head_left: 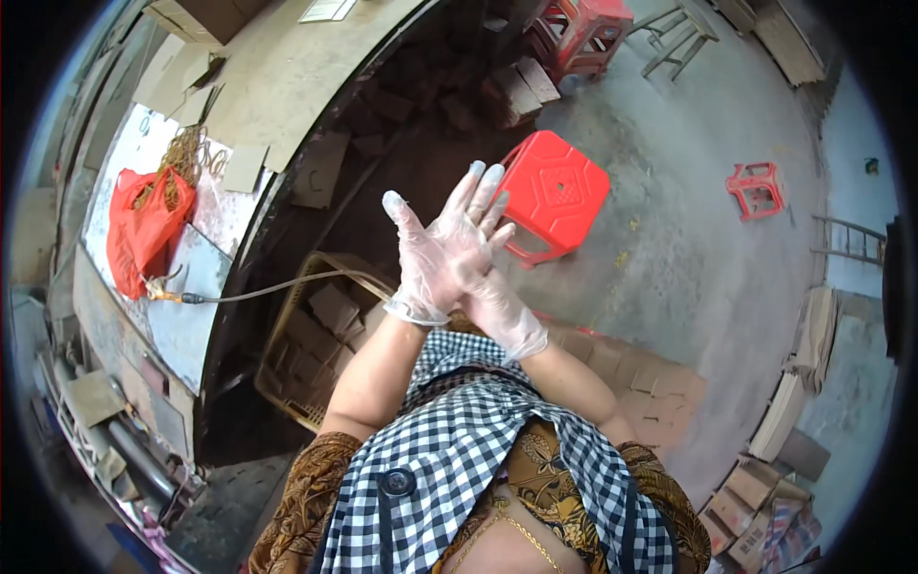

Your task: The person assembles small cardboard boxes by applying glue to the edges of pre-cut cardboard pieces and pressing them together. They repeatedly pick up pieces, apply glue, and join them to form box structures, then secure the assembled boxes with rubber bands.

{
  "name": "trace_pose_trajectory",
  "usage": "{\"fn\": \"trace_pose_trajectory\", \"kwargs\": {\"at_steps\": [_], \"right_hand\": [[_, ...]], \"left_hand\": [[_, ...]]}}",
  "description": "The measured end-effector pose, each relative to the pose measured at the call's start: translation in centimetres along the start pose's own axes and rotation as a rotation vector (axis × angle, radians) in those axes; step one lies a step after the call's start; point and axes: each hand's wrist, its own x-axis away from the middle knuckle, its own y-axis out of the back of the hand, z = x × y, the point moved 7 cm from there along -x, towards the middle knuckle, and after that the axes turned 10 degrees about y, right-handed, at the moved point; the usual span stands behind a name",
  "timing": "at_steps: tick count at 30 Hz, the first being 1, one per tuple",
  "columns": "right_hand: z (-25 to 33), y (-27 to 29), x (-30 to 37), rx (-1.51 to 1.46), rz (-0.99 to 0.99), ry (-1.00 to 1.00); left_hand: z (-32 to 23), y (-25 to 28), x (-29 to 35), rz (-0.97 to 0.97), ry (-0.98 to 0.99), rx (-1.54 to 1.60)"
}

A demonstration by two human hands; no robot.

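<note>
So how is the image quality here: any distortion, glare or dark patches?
Head view: strong fisheye bending, black vignette at the corners; even daylight on the concrete floor; deep shadow under the workbench; the gloved left hand and right hand are sharp, with faint sheen.

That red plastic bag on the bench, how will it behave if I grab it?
Probably floppy: the red plastic bag sags in soft folds on the workbench. Likely light for its size, since its film looks thin. It may snag, because tangled cord lies against its top.
</note>
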Motion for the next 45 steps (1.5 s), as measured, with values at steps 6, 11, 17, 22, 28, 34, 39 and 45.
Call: {"fn": "trace_pose_trajectory", "kwargs": {"at_steps": [6, 11, 17, 22, 28, 34, 39, 45], "right_hand": [[4.1, -0.9, -2.6, 0.4, 0.088, -0.176], [9.8, -3.3, -3.2, 1.221, 0.251, 0.298], [9.2, -6.3, -5.6, 1.406, 0.551, 0.634], [7.3, -9.8, -8.8, 1.049, 0.906, 0.571], [2.5, -13.6, -15.3, 1.023, 1.232, 0.421], [-1.5, -16.5, -23.6, 0.946, 1.179, 0.369], [-3.5, -16.6, -28.5, 0.839, 1.054, 0.441], [1.1, -17.6, -37.0, 0.992, 0.65, 0.832]], "left_hand": [[-3.7, -0.4, -4.5, -0.039, -0.162, -0.102], [-5.8, -0.8, -6.5, -0.128, -0.268, -0.251], [-7.7, -2.4, -7.4, -0.047, -0.256, -0.322], [-11.8, -2.5, -7.0, 0.022, -0.271, -0.301], [-22.7, 0.3, -7.0, -0.018, -0.509, -0.304], [-32.2, -0.8, -7.3, 0.121, -0.566, -0.107], [-38.5, 1.0, -7.8, 0.056, -0.658, -0.105], [-41.3, 3.0, -6.8, -0.062, -0.741, -0.026]]}}
